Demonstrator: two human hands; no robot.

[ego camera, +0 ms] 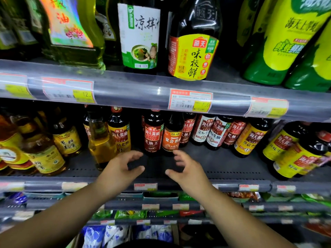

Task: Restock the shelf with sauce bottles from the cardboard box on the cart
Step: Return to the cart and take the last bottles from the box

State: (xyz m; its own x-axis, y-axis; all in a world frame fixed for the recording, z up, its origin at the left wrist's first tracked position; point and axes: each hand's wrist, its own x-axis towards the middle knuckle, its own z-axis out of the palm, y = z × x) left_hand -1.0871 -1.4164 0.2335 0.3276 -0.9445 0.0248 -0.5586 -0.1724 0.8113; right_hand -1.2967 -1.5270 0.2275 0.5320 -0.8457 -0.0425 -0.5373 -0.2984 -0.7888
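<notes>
Both your hands empty over the middle shelf (223, 163).
Dark sauce bottles (153, 133) stand at the back of it, just beyond your fingers; left hand (121, 169) and right hand (186, 170) open, fingers curled, facing each other, gripping nothing.

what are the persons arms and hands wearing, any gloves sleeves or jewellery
Nothing shows on them. Both hands, the left hand and the right hand, are bare with no gloves, and no rings can be seen on the fingers. Both forearms are uncovered down to the bottom of the picture: no sleeve, watch or bracelet is in view. Anything worn above that lies outside the frame.
</notes>
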